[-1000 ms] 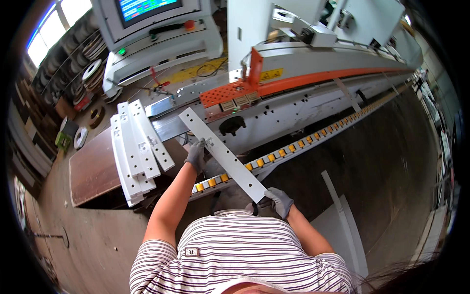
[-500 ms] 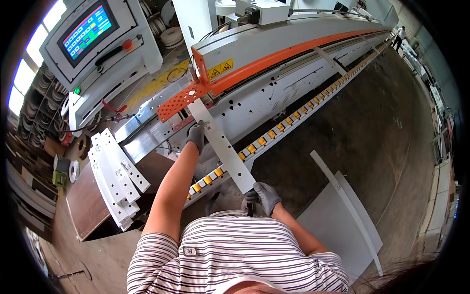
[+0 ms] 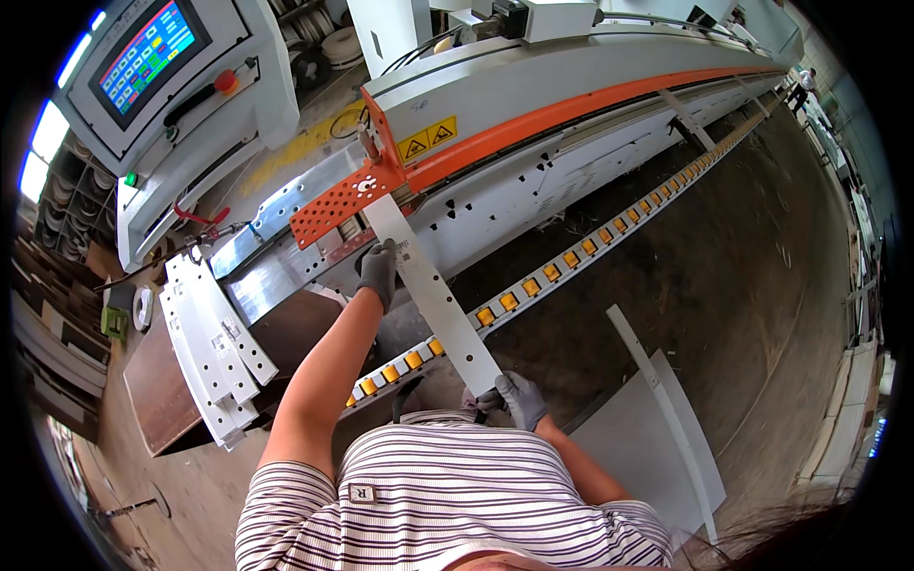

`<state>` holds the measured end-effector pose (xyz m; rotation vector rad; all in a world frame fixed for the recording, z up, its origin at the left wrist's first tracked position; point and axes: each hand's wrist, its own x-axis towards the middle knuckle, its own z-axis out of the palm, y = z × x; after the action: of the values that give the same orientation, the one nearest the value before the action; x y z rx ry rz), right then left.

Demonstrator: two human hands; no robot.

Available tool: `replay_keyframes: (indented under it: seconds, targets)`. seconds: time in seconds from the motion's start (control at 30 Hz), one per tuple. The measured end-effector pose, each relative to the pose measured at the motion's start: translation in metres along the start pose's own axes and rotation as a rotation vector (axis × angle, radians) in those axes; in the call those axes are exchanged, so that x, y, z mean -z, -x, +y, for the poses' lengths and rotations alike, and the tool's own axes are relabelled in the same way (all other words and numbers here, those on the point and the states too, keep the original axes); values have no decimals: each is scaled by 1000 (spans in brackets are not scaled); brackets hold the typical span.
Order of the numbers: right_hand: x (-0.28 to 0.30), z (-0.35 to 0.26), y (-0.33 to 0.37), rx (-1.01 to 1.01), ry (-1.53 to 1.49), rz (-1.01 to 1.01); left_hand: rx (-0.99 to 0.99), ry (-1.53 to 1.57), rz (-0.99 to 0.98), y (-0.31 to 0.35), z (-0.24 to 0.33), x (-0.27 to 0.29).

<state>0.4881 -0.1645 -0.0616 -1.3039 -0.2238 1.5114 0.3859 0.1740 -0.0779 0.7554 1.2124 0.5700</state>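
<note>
A long narrow white panel strip (image 3: 443,309) with a row of drilled holes lies slanting across the middle. Its far end meets the machine beside an orange perforated plate (image 3: 333,211). Against the strip's left edge, near that far end, my gloved left hand (image 3: 378,273) is closed, with its thumb side hidden. My right hand (image 3: 522,401), in a grey glove, grips the near right corner close to my body. Beneath the strip runs a rail with yellow rollers (image 3: 508,301).
The long grey machine (image 3: 495,95) with an orange guard stretches to the far right. A control screen (image 3: 149,59) stands far left. Stacked white drilled strips (image 3: 214,347) lie on a brown board (image 3: 157,376). A large pale panel (image 3: 633,438) is at the right. Another person (image 3: 804,88) stands far off.
The view has shifted slightly, so the machine and stacked strips appear a little further left. Both hands keep nearly the same hold on the white panel strip.
</note>
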Motion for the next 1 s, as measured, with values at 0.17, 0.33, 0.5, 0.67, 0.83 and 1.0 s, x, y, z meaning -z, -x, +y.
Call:
replay_keyframes:
  seconds: [0.17,0.33,0.5,0.67,0.83,1.0]
  targets:
    - [7,-13,1,-52,2,11,-21,23,24,-3,-2,-13]
    - [12,-12,-2,0,19,0,-97,-19,61,-6,-8,-23]
    - [10,-14,-2,30,3,33,-87,-69,8,-18,6,-20]
    - [30,-20,7,89,-16,85,-65,23,-59,-4,6,-16]
    - [105,-5,30,148,154,149,-82,263,-224,38,-18,12]
    - [123,-11,41,131,208,149,-302,427,-246,63,3,41]
